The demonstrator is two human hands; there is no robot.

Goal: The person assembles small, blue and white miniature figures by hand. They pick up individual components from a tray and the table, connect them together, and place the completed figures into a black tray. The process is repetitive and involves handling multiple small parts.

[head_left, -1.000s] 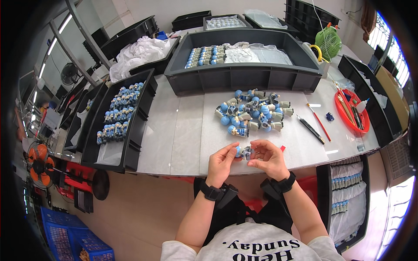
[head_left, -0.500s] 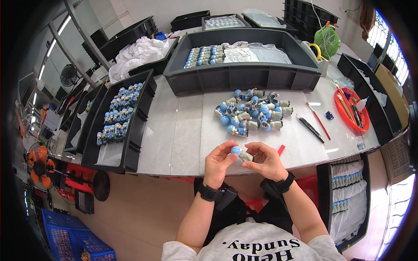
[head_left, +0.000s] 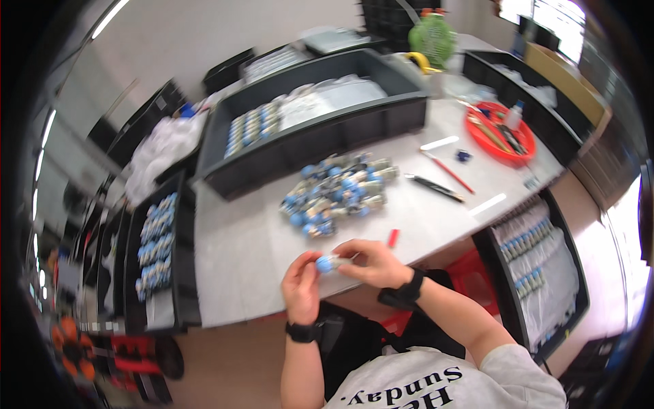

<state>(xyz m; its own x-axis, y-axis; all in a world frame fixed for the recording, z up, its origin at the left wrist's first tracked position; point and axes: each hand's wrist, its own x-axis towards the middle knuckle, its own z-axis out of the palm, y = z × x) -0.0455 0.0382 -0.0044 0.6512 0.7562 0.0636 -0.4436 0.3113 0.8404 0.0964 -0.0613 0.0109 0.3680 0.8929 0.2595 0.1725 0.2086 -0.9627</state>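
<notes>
Blue figure (head_left: 325, 264) — left hand (head_left: 300, 292) and right hand (head_left: 379, 265) pinch it in front of the loose, unrowed pile (head_left: 334, 194). Behind the pile, rows (head_left: 253, 129) already part-fill a bin (head_left: 320, 142).

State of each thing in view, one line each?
Blue-headed figurine: held sideways, between both hands
Left hand: closed at its head
Right hand: closed around its body end
Figurine pile: loose, heaped
Large black crate: open, partly filled
Left black crate: open, figurines in rows
Red round tray: open, holding tools
Slim red tool: lying flat
Orange fan: blurred, running unclear
</notes>
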